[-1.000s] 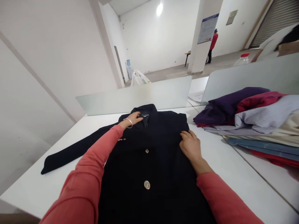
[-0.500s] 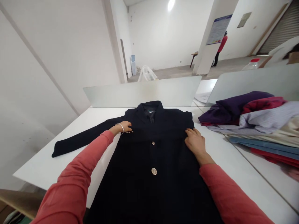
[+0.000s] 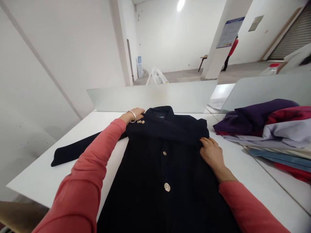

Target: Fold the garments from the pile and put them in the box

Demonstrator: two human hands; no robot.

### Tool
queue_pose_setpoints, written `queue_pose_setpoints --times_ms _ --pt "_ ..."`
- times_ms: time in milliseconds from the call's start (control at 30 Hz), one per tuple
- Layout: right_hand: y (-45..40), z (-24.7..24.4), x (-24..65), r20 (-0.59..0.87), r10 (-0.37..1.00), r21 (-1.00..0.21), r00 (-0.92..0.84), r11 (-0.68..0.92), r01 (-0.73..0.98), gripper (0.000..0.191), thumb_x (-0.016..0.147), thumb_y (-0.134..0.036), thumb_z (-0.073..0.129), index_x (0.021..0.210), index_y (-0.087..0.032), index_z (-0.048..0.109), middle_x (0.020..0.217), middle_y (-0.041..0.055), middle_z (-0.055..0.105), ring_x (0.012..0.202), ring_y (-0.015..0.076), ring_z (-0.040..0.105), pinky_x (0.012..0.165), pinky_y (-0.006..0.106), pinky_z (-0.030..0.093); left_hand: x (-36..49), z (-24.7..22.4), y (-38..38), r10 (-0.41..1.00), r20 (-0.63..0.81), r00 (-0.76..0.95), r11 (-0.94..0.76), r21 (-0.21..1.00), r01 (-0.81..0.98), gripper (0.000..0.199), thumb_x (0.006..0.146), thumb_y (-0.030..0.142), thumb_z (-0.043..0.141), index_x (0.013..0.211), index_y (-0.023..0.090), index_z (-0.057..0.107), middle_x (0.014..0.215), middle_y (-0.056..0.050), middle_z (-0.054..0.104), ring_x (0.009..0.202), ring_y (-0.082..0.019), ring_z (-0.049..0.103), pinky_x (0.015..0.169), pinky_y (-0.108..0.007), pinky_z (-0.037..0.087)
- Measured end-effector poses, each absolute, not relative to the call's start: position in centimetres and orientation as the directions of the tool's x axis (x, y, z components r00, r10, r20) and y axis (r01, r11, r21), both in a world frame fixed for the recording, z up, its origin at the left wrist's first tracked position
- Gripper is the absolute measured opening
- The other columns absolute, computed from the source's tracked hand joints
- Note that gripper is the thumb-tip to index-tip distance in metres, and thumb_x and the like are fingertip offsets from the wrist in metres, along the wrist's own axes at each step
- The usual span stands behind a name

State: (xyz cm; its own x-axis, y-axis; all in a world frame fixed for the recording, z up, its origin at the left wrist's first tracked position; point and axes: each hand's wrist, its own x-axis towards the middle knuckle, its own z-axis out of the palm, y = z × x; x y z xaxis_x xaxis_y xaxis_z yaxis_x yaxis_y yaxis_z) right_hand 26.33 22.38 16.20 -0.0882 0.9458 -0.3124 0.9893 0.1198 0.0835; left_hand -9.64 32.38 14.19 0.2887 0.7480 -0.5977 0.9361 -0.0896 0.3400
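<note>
A dark navy jacket with gold buttons lies front up on the white table. One sleeve stretches out to the left; the other is folded across the chest, its cuff buttons near the left shoulder. My left hand, with a bangle at the wrist, is closed on the cuff end of the folded sleeve. At the jacket's right edge, below the shoulder, my right hand pinches the dark cloth with bent fingers.
Folded clothes in purple, red, striped and blue are piled at the right. Frosted low panels stand along the table's back edge. Behind them are a plastic bag, a pillar and a person in red.
My left hand has moved up and slightly right, bringing the folded sleeve's cuff nearer the collar. The view has shifted slightly, and my right hand remains at the jacket's right edge.
</note>
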Motion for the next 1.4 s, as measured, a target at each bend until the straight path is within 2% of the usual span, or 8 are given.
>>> queue_pose_setpoints --times_ms 233,333,433,700,867,1000,1200,1400 --pt "22.3 15.7 26.4 -0.296 0.945 0.088 -0.136 0.169 0.982 0.042 0.074 -0.011 0.033 0.112 -0.011 0.052 0.123 0.0073 0.046 0.116 0.0257 0.034 0.084 0.043 0.043 -8.3 11.4 33.2 0.711 -0.655 0.257 -0.11 0.258 0.96 0.026 0.073 0.014 0.051 0.098 0.012 0.058 0.099 -0.014 0.058 0.093 -0.025 0.054 0.078 -0.033 0.04" --pt "22.3 15.6 26.3 -0.286 0.947 0.089 -0.146 0.178 0.98 0.045 0.073 -0.01 0.035 0.116 -0.013 0.049 0.124 0.0076 0.045 0.116 0.0261 0.034 0.084 0.044 0.043 -7.4 10.6 31.0 0.739 -0.625 0.252 -0.117 0.25 0.961 0.033 0.075 0.016 0.05 0.108 0.015 0.053 0.115 -0.014 0.05 0.105 -0.027 0.046 0.085 -0.038 0.037" --pt "22.5 15.9 26.0 -0.303 0.946 0.117 -0.119 0.161 0.98 0.049 0.074 -0.01 0.034 0.121 -0.014 0.045 0.128 0.0067 0.042 0.119 0.0264 0.03 0.087 0.045 0.042 -6.5 10.3 28.1 0.793 -0.513 0.329 -0.174 0.326 0.929 0.036 0.083 0.029 0.041 0.118 0.024 0.044 0.132 -0.007 0.034 0.119 -0.025 0.031 0.093 -0.04 0.03" --pt "22.6 17.0 25.1 -0.434 0.899 0.146 -0.061 0.137 0.98 0.05 0.076 -0.009 0.03 0.124 -0.014 0.042 0.133 0.0041 0.035 0.124 0.027 0.021 0.091 0.048 0.037 -6.6 8.8 22.6 0.713 -0.535 0.454 -0.218 0.446 0.868 0.041 0.083 0.045 0.036 0.121 0.029 0.042 0.132 -0.005 0.037 0.119 -0.023 0.031 0.095 -0.043 0.025" --pt "25.3 18.6 25.1 -0.542 0.839 0.146 -0.047 0.149 0.978 0.052 0.071 -0.005 0.034 0.119 -0.016 0.048 0.13 0.0046 0.039 0.121 0.0288 0.028 0.088 0.044 0.039 -5.7 8.5 22.9 0.766 -0.544 0.342 -0.063 0.466 0.883 0.037 0.086 0.046 0.028 0.102 0.027 0.055 0.119 -0.001 0.049 0.11 -0.021 0.039 0.091 -0.044 0.03" --pt "30.7 20.4 24.2 -0.554 0.817 0.095 -0.16 0.252 0.963 0.047 0.072 -0.007 0.035 0.116 -0.012 0.05 0.122 0.0072 0.048 0.115 0.0211 0.039 0.094 0.032 0.035 -4.0 8.3 22.6 0.855 -0.49 0.171 0.047 0.402 0.914 0.037 0.085 0.047 0.03 0.09 0.022 0.056 0.11 -0.005 0.052 0.107 -0.023 0.04 0.091 -0.049 0.029" --pt "37.3 19.6 21.4 -0.731 0.621 0.043 -0.284 0.457 0.888 0.047 0.077 -0.015 0.038 0.123 -0.014 0.046 0.123 0.0061 0.047 0.112 0.0192 0.044 0.095 0.027 0.034 -3.0 7.6 21.6 0.897 -0.419 0.138 0.039 0.386 0.922 0.039 0.083 0.046 0.035 0.106 0.019 0.051 0.12 -0.008 0.047 0.113 -0.028 0.035 0.095 -0.055 0.023" --pt "39.0 15.5 21.1 -0.841 0.493 0.067 -0.223 0.504 0.861 0.05 0.075 -0.02 0.045 0.125 -0.015 0.044 0.122 0.0078 0.048 0.11 0.0225 0.046 0.089 0.03 0.038 -3.0 7.1 21.7 0.886 -0.434 0.16 0.018 0.377 0.926 0.046 0.084 0.046 0.032 0.122 0.022 0.043 0.131 -0.005 0.04 0.12 -0.03 0.027 0.094 -0.059 0.021"
